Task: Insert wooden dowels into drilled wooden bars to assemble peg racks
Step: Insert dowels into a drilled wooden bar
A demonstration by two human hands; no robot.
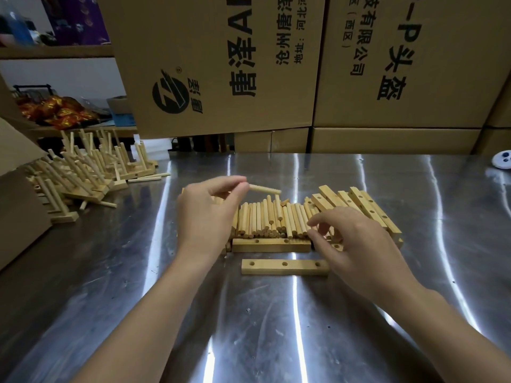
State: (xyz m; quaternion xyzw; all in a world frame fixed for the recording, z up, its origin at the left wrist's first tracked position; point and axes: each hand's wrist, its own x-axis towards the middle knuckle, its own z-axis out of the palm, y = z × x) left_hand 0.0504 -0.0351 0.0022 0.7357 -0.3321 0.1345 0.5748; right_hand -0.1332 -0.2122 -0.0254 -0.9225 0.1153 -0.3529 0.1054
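The left hand (210,214) pinches one dowel (265,188) by its end above the dowel pile (265,219); the right hand (356,239) hovers loosely spread, holding nothing. The three-hole bar (284,266) lies unheld on the pile's near side, so it may skid, or the dowel enter crooked. Spare bars (367,208) crowd the right hand; finished racks (83,172) fill the surface's left edge

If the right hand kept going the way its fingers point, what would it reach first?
The pile of loose dowels. The right hand points left and slightly away, with its fingertips at the pile's right edge. Its height above them is unclear, so it might skim over the top.
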